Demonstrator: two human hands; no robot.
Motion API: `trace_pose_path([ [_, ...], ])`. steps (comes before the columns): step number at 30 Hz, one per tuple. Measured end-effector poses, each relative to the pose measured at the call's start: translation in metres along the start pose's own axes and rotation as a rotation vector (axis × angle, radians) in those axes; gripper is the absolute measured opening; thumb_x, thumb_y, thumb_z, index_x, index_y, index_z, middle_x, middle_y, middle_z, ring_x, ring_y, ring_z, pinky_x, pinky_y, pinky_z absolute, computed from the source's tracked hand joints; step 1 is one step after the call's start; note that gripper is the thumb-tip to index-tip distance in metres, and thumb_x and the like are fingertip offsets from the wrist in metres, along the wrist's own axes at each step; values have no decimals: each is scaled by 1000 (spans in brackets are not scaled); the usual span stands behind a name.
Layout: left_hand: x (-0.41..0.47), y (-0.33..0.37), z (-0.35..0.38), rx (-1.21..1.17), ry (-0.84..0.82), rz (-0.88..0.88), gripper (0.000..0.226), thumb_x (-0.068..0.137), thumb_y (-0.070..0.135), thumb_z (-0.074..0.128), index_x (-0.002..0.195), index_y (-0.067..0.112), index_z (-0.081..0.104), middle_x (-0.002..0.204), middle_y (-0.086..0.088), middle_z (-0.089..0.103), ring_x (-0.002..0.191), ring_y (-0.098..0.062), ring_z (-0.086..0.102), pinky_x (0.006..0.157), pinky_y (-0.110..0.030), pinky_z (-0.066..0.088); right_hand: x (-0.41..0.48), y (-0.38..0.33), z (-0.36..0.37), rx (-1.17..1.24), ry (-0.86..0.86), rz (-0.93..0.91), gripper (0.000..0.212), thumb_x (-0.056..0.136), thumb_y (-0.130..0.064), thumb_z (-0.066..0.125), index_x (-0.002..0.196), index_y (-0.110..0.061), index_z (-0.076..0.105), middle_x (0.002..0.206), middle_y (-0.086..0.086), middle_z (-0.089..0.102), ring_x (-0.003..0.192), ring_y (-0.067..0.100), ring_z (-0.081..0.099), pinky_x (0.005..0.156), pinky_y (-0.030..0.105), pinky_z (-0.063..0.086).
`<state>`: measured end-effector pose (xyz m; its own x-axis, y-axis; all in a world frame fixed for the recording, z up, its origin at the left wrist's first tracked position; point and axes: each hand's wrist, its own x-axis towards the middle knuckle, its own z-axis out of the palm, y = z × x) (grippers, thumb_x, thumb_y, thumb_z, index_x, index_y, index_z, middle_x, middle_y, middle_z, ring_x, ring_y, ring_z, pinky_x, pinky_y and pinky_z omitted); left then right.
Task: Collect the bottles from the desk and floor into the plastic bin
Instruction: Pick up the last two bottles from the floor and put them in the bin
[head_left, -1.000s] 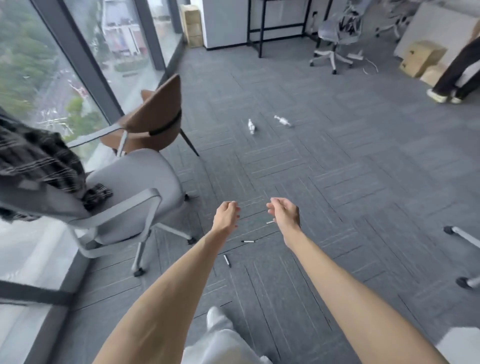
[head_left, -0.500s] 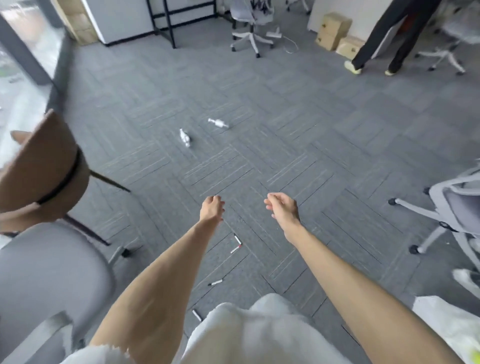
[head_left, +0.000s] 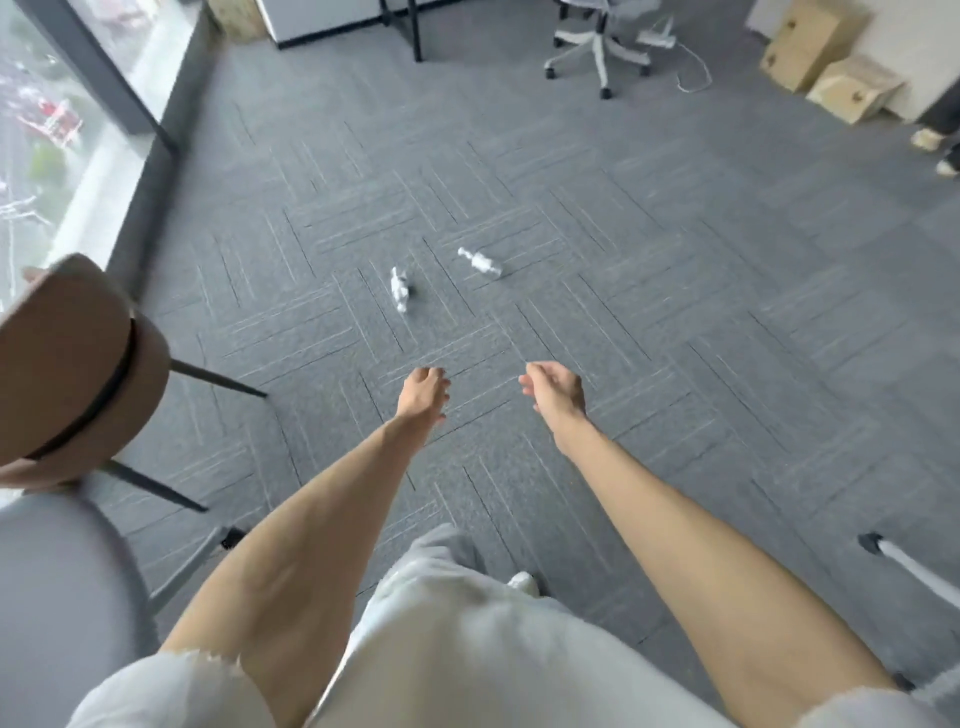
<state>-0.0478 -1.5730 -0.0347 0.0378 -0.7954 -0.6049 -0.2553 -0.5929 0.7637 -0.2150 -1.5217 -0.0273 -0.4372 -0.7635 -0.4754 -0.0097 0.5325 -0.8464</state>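
Note:
Two clear plastic bottles lie on the grey carpet ahead of me: a crumpled one (head_left: 400, 290) on the left and a longer one (head_left: 480, 263) on its side to the right. My left hand (head_left: 423, 391) and my right hand (head_left: 553, 391) hang out in front of me above the carpet, well short of both bottles. Each hand's fingers are loosely curled and hold nothing. No plastic bin or desk is in view.
A brown chair (head_left: 78, 364) and a grey chair seat (head_left: 57, 587) stand close on my left by the window. A white office chair base (head_left: 602, 47) and wooden boxes (head_left: 831, 62) are at the far end. Another person's feet (head_left: 935, 145) show at the right edge.
The view has moved forward and the bottles are nearer. The pens on the carpet have dropped out of sight below me. Both hands have loosened slightly from their curl.

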Motion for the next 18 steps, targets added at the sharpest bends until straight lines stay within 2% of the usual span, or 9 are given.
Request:
trace_pose_path([
  [4, 62, 47, 6, -52, 76, -8, 14, 96, 23, 41, 95, 16, 54, 100, -4, 59, 92, -23, 56, 91, -44, 51, 79, -46, 15, -109, -89, -10, 10, 96, -28, 55, 89, -25, 63, 93, -2, 73, 85, 14, 66, 81, 32, 51],
  [6, 100, 68, 8, -51, 91, -11, 18, 94, 21, 41, 79, 20, 51, 93, -5, 57, 88, -23, 54, 81, -41, 51, 120, -65, 24, -153, -124, -22, 10, 96, -29, 55, 94, -24, 63, 90, -5, 72, 86, 13, 67, 81, 32, 50],
  [8, 142, 91, 11, -59, 107, -18, 25, 93, 18, 40, 69, 23, 44, 89, -5, 54, 84, -21, 50, 74, -35, 45, 164, -86, 33, -182, -129, -35, 9, 96, -29, 55, 95, -24, 63, 90, -6, 71, 87, 13, 67, 82, 33, 51],
  [12, 239, 144, 12, -54, 94, -51, 24, 94, 21, 38, 70, 22, 45, 81, -1, 54, 84, -21, 51, 75, -35, 44, 257, -135, 55, -219, -95, -11, 9, 96, -27, 55, 91, -24, 62, 91, -3, 71, 89, 15, 65, 85, 34, 52],
  [16, 323, 208, 8, -25, 106, -13, 22, 95, 27, 37, 92, 15, 55, 97, -8, 60, 88, -25, 57, 83, -43, 53, 339, -182, 76, -279, -78, -6, 17, 94, -27, 55, 78, -28, 60, 95, 1, 73, 91, 21, 68, 78, 33, 51],
  [18, 354, 236, 7, -23, 124, -9, 23, 96, 29, 37, 85, 17, 53, 96, -8, 59, 86, -24, 56, 86, -47, 53, 376, -203, 87, -323, -90, 5, 18, 93, -28, 56, 76, -29, 59, 98, 3, 74, 94, 22, 68, 80, 35, 52],
])
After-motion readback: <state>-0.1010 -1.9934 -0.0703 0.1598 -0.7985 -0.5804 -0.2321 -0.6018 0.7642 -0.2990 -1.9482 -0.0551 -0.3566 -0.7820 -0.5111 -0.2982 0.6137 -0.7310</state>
